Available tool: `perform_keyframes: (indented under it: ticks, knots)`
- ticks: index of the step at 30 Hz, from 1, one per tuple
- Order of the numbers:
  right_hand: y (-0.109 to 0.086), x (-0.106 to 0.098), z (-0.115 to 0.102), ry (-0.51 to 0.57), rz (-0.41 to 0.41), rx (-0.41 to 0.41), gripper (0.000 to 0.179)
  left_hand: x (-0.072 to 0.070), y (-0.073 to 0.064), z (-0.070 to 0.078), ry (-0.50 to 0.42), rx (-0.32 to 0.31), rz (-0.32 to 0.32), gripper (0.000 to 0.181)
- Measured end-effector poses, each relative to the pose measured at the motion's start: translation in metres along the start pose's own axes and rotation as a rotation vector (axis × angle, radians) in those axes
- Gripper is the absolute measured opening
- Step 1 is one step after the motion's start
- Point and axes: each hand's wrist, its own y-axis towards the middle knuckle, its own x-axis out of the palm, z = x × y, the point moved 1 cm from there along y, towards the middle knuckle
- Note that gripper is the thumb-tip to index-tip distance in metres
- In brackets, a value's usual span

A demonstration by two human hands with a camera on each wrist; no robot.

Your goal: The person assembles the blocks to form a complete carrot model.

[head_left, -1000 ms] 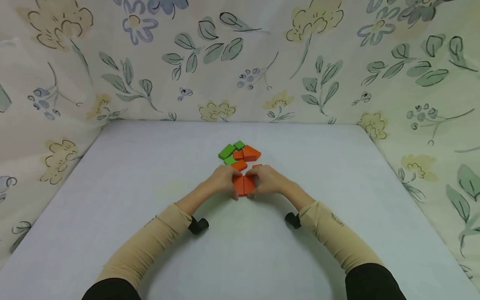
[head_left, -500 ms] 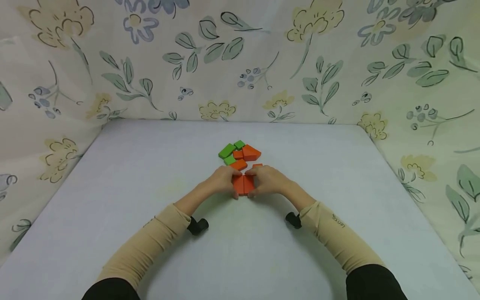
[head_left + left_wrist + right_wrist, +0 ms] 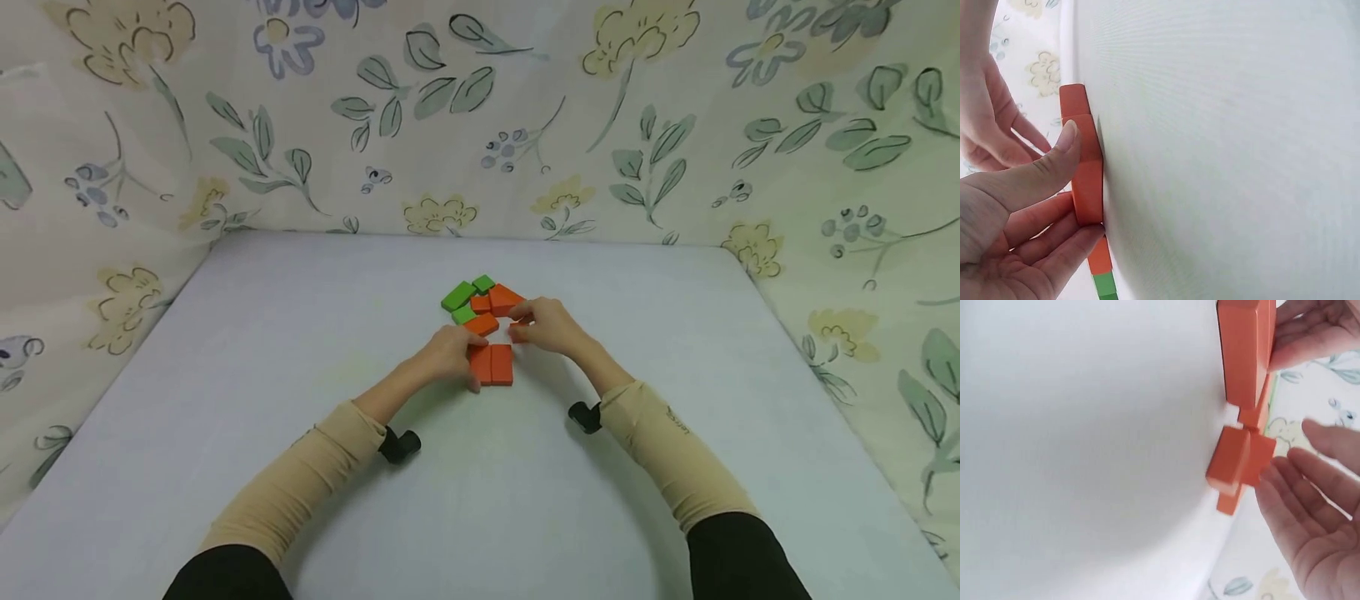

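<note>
On the table (image 3: 487, 508), nearest the person, the left front block (image 3: 480, 363) and right front block (image 3: 502, 365) lie side by side, touching. The left hand (image 3: 448, 354) sits at the left one, thumb before it, fingers behind. Behind the pair, slightly left, is the middle block (image 3: 483, 325); right of that, near the right hand (image 3: 551, 323), lies a small block (image 3: 1229, 456). Farther back, a wedge-shaped block (image 3: 504, 299) lies right of a short block (image 3: 481, 304). Left of these are a corner block (image 3: 464, 315) and, behind it, a long block (image 3: 458, 296); the rearmost block (image 3: 483, 284) lies behind the short one. Cloth (image 3: 450, 158) stands behind the table.
</note>
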Motion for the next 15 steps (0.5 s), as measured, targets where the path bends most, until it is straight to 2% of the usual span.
perform_keyframes:
  ticks: [6, 9, 11, 15]
  knots:
    - [0.019, 0.015, -0.013, 0.005, 0.085, 0.103, 0.029, -0.002, 0.0, 0.001, 0.007, 0.008, 0.024, 0.068]
    - [0.027, 0.021, -0.024, -0.004, 0.102, 0.191, 0.026, -0.002, 0.001, 0.001, 0.011, 0.02, 0.027, 0.067]
    - [0.033, 0.025, -0.03, -0.047, 0.097, 0.235, 0.03, -0.002, 0.001, 0.001, 0.011, 0.029, 0.029, 0.066]
    - [0.043, 0.03, -0.041, -0.156, 0.106, 0.265, 0.045, -0.002, 0.001, 0.0, 0.002, 0.022, 0.039, 0.064]
